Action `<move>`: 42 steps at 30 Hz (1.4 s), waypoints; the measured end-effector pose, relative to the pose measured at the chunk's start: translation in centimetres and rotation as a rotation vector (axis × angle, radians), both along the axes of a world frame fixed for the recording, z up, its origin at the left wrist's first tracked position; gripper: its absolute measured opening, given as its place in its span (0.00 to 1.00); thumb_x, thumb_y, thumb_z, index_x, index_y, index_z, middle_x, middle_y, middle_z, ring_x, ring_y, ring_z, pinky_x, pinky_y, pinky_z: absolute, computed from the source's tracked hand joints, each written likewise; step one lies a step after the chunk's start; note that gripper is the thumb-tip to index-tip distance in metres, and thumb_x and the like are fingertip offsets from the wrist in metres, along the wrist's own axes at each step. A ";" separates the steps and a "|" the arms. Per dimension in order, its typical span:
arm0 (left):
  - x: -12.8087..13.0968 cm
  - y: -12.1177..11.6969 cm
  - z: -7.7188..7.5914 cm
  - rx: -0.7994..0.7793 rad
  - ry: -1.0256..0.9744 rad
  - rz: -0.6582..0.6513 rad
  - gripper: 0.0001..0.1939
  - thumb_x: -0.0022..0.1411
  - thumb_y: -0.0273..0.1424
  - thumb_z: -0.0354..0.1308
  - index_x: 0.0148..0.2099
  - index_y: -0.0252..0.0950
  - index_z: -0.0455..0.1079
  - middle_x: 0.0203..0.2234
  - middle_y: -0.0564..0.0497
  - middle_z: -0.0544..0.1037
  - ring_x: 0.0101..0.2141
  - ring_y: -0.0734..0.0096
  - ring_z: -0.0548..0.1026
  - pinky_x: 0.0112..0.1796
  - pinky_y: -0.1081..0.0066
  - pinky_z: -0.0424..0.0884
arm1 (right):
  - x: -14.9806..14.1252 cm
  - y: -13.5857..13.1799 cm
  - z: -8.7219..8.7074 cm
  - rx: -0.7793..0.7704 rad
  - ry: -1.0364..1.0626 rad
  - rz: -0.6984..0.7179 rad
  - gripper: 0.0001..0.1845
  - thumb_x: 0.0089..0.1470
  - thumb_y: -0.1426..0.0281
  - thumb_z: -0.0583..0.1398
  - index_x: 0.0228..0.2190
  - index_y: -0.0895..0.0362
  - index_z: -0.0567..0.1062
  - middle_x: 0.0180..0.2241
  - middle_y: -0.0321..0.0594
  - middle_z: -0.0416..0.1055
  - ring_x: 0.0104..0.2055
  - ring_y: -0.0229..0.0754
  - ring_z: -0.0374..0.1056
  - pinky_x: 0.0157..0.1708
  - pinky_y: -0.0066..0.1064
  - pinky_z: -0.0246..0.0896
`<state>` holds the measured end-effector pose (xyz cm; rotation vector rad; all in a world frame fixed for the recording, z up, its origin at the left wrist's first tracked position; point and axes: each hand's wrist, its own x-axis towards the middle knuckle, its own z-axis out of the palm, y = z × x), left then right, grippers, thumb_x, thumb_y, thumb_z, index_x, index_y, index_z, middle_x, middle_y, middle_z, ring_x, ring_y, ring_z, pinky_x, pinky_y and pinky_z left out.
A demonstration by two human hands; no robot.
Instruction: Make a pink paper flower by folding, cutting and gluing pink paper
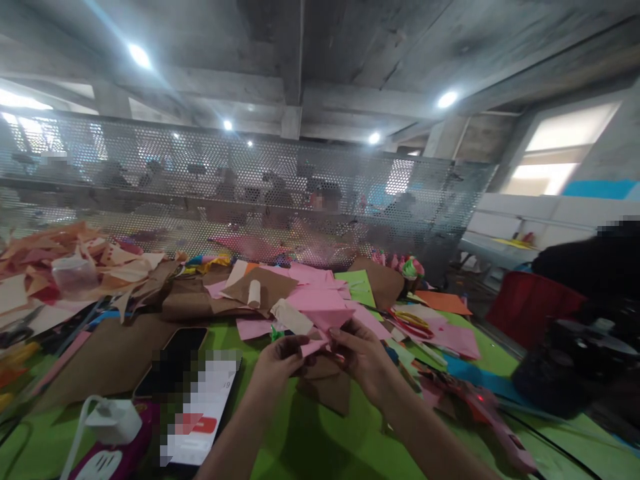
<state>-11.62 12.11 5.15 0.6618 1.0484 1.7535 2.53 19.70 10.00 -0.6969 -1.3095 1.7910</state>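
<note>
Pink piece (314, 347): held up between both hands, right of the lit phone (203, 417) and a bit beyond it, over the green worktop (270, 460). Left hand (283, 360) grip: thumb and fingers together, pinched on its near-left end. Right hand (363, 357) grip: also pinched, on the opposite side.

Handling, judged by look: very light, thin, paper or felt-like, so bendy and soft rather than stiff. Probably not slippery. Should crease or tear easily if pulled hard; no weight to fight. Best hold is a light fingertip pinch on the outer edges, one hand per side, leaving the middle free to fold.

Hard to make out: exact outline, since fingers cover much of it. Cannot tell whether it joins the larger pink sheet (325, 308), which sits farther beyond the lit phone and overlaps it in view. Undersides of both grips hidden. Brown sheet (327, 393), right of the lit phone, partly covered by the hands. Lit phone's screen mostly pixelated. Glue gun (493, 420), far right of the lit phone: front end lost in clutter. Power strip (103, 460), left of the lit phone, cut off by the frame; forearms too.
</note>
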 end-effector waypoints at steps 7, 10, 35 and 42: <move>-0.4 -0.2 0.2 0.001 0.191 0.212 0.13 0.41 0.37 0.69 0.26 0.33 0.75 0.17 0.54 0.73 0.19 0.76 0.65 0.20 0.76 0.57 | 0.1 0.2 -0.4 -0.002 -0.013 -0.047 0.13 0.36 0.66 0.72 0.24 0.57 0.76 0.20 0.33 0.72 0.21 0.36 0.64 0.22 0.27 0.56; -0.5 -0.2 0.3 0.027 0.210 0.220 0.13 0.42 0.38 0.68 0.26 0.34 0.74 0.20 0.52 0.75 0.23 0.72 0.68 0.25 0.75 0.61 | 0.1 0.2 -0.6 0.023 -0.036 -0.050 0.12 0.36 0.66 0.72 0.22 0.57 0.76 0.19 0.32 0.70 0.20 0.35 0.61 0.21 0.26 0.53; 0.8 -0.3 0.5 0.078 0.071 0.038 0.21 0.44 0.41 0.71 0.36 0.35 0.70 0.24 0.53 0.76 0.24 0.72 0.72 0.24 0.75 0.68 | 0.9 -0.8 -1.0 1.565 -0.547 -0.415 0.07 0.57 0.75 0.58 0.33 0.53 0.76 0.31 0.42 0.73 0.38 0.47 0.67 0.38 0.36 0.59; 1.2 -0.7 0.8 0.061 0.046 -0.053 0.21 0.48 0.39 0.69 0.40 0.36 0.66 0.24 0.54 0.77 0.21 0.73 0.74 0.22 0.75 0.69 | 0.8 -0.6 -1.5 1.762 -0.666 -0.422 0.09 0.60 0.74 0.55 0.33 0.56 0.75 0.31 0.42 0.72 0.37 0.47 0.65 0.38 0.37 0.55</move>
